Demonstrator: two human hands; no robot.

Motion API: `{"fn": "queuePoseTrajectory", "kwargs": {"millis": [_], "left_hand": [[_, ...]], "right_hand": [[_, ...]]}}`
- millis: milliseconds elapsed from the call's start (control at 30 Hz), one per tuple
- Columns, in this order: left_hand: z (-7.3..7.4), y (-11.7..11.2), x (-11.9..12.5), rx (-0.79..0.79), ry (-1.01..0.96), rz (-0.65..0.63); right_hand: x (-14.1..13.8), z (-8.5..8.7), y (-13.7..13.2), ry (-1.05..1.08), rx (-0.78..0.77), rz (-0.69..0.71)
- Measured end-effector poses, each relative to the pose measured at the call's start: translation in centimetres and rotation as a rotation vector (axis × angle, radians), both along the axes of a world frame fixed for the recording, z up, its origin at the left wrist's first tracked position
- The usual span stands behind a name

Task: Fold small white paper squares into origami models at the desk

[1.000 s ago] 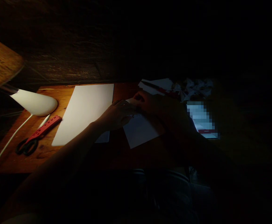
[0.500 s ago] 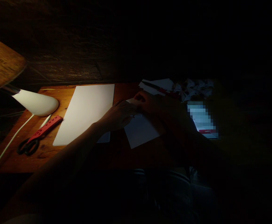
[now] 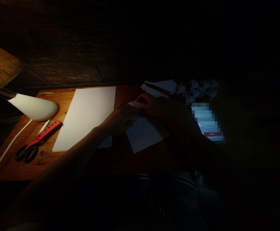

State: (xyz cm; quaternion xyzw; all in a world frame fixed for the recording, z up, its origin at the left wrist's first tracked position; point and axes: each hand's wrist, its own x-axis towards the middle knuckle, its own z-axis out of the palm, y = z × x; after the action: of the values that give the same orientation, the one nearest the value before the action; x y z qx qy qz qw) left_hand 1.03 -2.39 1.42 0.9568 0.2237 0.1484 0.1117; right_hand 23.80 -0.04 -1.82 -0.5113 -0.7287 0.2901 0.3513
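Observation:
A white sheet of paper (image 3: 148, 136) lies at an angle on the wooden table in front of me, mostly in shadow. My left hand (image 3: 123, 118) is over its left upper part, fingers bent and pressed together on the paper. At the sheet's far edge, my right hand (image 3: 150, 103) has its fingers curled in a pinch, close against the left fingertips. Darkness hides where the fingers meet and how the far edge is shaped. Under my left wrist lies a stack of white paper (image 3: 87, 115), lit by the lamp.
A white desk lamp (image 3: 34, 106) with a cord stands at the left. Beside it are black-handled scissors (image 3: 37, 141) with a red cover. A lit phone (image 3: 208, 123) lies right. Behind my hands are paper pieces (image 3: 201, 90) and a dark pointed tool (image 3: 155, 87).
The whole view has shifted slightly, so the lamp and scissors sit a little further left. Both hands keep nearly the same place on the paper, with only slight finger movement.

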Motion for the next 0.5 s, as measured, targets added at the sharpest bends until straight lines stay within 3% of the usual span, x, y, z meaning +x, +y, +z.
{"fn": "queuePoseTrajectory", "kwargs": {"millis": [500], "left_hand": [[0.70,-0.18,-0.01,-0.055,-0.048,0.011]], "right_hand": [[0.03,0.30,-0.16,0.004,-0.017,-0.003]]}}
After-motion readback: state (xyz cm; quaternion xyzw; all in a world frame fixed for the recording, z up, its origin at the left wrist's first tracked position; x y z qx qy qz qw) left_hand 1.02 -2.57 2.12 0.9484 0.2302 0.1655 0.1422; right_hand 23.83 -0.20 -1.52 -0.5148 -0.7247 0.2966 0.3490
